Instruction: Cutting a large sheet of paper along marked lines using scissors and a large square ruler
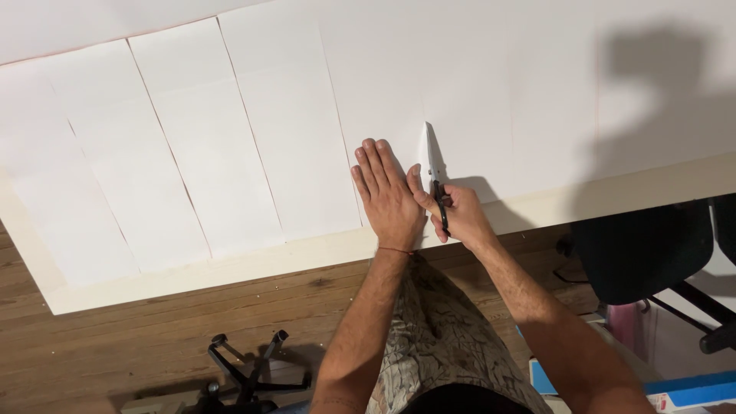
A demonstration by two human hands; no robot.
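Paper [307, 130] spread in overlapping white sheets across most of a pale table [192, 268], cut line running up from the near edge just right of centre. Best cut slowly along one straight line, blades kept upright, sheet held taut close beside the slit so nothing puckers or tears.

Left hand [389, 198] laid flat on the sheet, fingers together and pointing away, pressing down just left of the slit, forearm reaching straight up from the body. Right hand [458, 215] curled around the dark handles of scissors [437, 172], wrist bent inward, touching the left thumb. Blades aimed away, tip well into the sheet, apparently closed or nearly so. Small flap of cut edge lifted beside the blade.
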